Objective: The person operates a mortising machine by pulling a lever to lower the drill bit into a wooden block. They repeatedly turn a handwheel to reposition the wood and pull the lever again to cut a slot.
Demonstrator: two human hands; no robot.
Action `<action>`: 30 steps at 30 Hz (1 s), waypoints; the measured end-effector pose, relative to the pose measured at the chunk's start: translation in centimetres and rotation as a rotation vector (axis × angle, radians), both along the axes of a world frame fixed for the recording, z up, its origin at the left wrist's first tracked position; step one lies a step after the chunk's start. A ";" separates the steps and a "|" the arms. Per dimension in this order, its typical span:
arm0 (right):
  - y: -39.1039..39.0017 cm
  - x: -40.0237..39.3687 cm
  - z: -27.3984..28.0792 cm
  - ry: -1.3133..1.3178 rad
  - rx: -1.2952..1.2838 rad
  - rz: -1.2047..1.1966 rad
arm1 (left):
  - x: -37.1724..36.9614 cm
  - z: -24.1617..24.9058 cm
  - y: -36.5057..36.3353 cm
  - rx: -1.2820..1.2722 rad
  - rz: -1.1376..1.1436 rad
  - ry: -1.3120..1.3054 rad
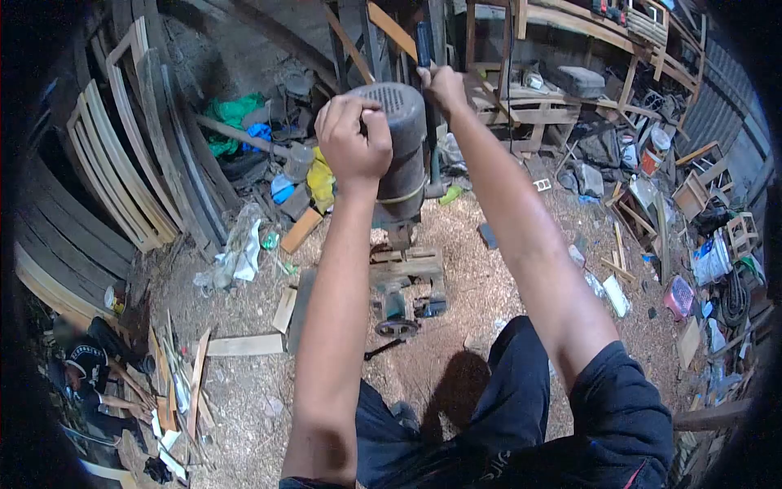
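Observation:
A grey cylindrical motor housing (401,167) with a vented top stands upright in front of me, above a machine base with a small handwheel (397,328). My left hand (352,140) is at the housing's upper left side, its fingers curled; what they hold, if anything, is hidden. Beyond the housing's right side, my right hand (444,86) is closed at the lower end of a dark upright handle (423,45). A wooden strip (393,31) slants just left of that handle.
Curved wooden boards (114,163) lean at the left. A co-worker (90,367) crouches at the lower left beside wood strips. A wooden rack (538,114) stands at the back right. Wood shavings, plastic scraps and a pink basket (678,297) lie on the floor.

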State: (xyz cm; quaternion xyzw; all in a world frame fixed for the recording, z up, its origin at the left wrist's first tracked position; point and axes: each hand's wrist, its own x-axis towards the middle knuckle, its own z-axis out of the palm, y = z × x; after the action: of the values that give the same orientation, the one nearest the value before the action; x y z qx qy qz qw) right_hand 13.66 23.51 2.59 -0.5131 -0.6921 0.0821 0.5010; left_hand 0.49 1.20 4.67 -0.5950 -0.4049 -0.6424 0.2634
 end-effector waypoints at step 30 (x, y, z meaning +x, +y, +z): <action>-32.4 11.0 -36.4 0.085 -0.594 0.370 | -2.4 -15.4 -12.0 -0.516 -0.024 -0.180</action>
State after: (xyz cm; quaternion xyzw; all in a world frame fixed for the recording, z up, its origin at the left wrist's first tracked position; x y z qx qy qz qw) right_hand 24.62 -8.86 -33.80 -0.4984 -0.6977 0.3906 0.3351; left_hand -1.90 -10.83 -10.76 -0.5877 -0.5697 -0.5715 0.0585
